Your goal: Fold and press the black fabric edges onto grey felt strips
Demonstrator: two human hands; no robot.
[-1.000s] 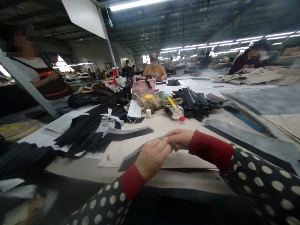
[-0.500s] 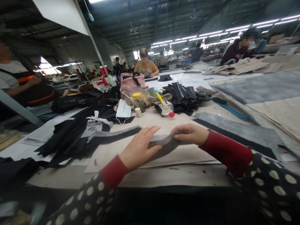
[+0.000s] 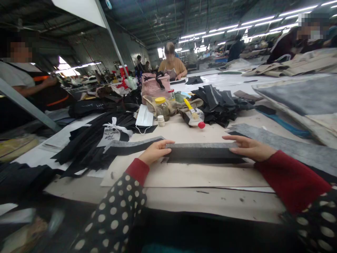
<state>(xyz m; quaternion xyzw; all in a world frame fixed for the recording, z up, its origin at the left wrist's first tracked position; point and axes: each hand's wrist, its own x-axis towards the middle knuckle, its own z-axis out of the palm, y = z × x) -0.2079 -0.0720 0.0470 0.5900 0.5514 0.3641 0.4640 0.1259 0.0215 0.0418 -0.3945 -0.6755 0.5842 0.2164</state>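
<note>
A long dark grey felt strip (image 3: 202, 153) lies flat on a sheet of brown paper (image 3: 189, 175) on the worktable. My left hand (image 3: 155, 151) rests on its left end, fingers stretched out flat. At the strip's right end my right hand (image 3: 250, 147) presses down, fingers also stretched out. Both hands are open and hold nothing. Another grey strip (image 3: 131, 146) lies just left of my left hand.
A heap of black fabric pieces with a white tag (image 3: 105, 137) lies to the left. A jar with a yellow lid (image 3: 162, 109), a face mask (image 3: 144, 119), a glue brush (image 3: 193, 114) and a black fabric pile (image 3: 218, 103) stand behind. Grey felt sheets (image 3: 289, 147) lie right. Other people work farther off.
My hands were pinched together on the strip at its middle; they have since slid apart to its two ends and the strip now lies flat and straight on the paper.
</note>
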